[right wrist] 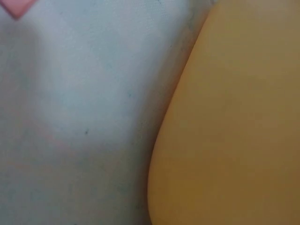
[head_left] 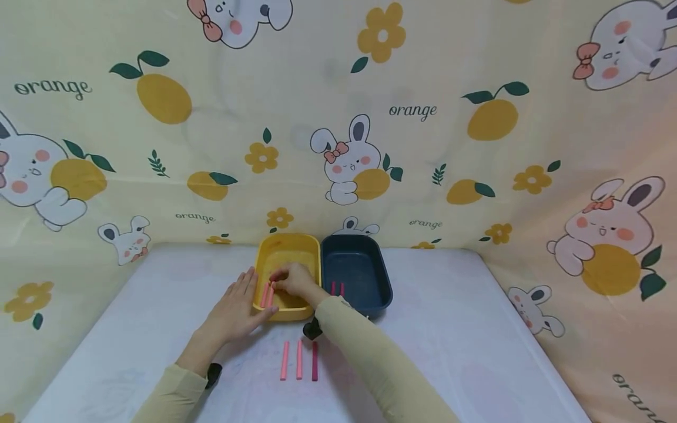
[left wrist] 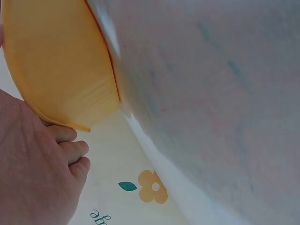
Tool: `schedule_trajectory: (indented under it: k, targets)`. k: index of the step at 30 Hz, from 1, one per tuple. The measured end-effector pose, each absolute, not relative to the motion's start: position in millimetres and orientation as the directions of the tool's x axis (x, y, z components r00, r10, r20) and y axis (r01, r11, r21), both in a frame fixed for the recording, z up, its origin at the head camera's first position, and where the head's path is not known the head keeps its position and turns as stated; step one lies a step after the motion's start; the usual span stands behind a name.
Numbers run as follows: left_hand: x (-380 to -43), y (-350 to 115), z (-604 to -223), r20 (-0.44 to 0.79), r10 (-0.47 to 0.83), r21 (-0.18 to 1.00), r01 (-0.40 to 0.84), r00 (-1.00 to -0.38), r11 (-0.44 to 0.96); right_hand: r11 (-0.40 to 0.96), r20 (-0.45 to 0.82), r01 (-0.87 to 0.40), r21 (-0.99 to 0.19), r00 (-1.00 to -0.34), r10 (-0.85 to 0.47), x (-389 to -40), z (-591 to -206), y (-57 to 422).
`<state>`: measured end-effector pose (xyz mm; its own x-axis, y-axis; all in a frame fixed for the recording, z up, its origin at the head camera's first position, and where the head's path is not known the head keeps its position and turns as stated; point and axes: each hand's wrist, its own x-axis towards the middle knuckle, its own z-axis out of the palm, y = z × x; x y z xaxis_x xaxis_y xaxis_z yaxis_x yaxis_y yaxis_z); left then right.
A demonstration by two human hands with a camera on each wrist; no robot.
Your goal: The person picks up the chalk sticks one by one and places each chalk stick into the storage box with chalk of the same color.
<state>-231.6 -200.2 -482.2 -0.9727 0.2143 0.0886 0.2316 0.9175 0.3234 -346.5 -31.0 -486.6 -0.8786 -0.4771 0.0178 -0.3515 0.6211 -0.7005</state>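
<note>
My left hand (head_left: 233, 308) lies along the left side of a yellow plastic box (head_left: 294, 315), fingers straight against its outer wall and thumb at the front rim. In the left wrist view that hand (left wrist: 40, 159) touches the box's edge (left wrist: 61, 61). My right hand (head_left: 294, 279) reaches over the front of the box and pinches the top of a pink stick (head_left: 270, 296). Beside it, another pink stick (head_left: 264, 295) leans inside the same box. The right wrist view shows only the box's wall (right wrist: 229, 122), and the right hand is out of sight there.
A dark blue box (head_left: 359, 267) stands against the yellow one's right side, with two darker pink sticks (head_left: 341, 288) in it. On the white table (head_left: 449, 329) before the boxes lie two light pink sticks (head_left: 299, 359) and a dark magenta stick (head_left: 314, 361). A patterned cloth (head_left: 296, 88) hangs behind.
</note>
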Motion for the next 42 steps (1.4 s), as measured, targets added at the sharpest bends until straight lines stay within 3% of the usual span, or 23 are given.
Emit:
schedule_trajectory:
  k: [28,42]
  targets:
    - [-230.6,-197.1,-479.4,0.080,0.209,0.320,0.224,-0.975,0.921,0.647,-0.020,-0.295,-0.703,-0.901,-0.432,-344.0,-486.7,-34.2]
    - [-229.6,-196.6,-477.9,0.078,0.217,0.319,0.231,-0.973,0.919,0.533,0.033,-0.288,-0.796,-0.899,-0.437,-332.4,-473.3,-23.3]
